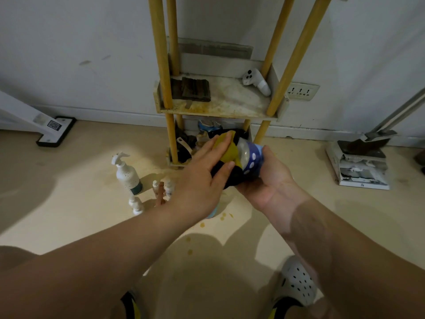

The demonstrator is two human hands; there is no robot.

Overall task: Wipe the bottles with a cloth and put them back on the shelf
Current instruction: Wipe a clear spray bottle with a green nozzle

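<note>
Bottle [251,161] glossy plastic, cloth [231,150] soft matt fabric, shelf posts [161,65] smooth wood, shelf boards [230,102] matt, stained.

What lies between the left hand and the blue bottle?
A yellow and black cloth: the left hand presses it onto the blue bottle, which the right hand holds. The head view shows this.

I see my left hand [202,178] laid flat, fingers straight, pressing a yellow-and-black cloth [231,149] against a blue bottle with white dots [253,160], which my right hand [269,180] cups from below with the thumb round its side. Just beyond them stands a stained shelf [220,107] on yellow posts, a white controller [256,81] lying at its far right corner. On the floor to the left stand a white pump bottle [126,173] and, nearer, a small white bottle [135,204].
</note>
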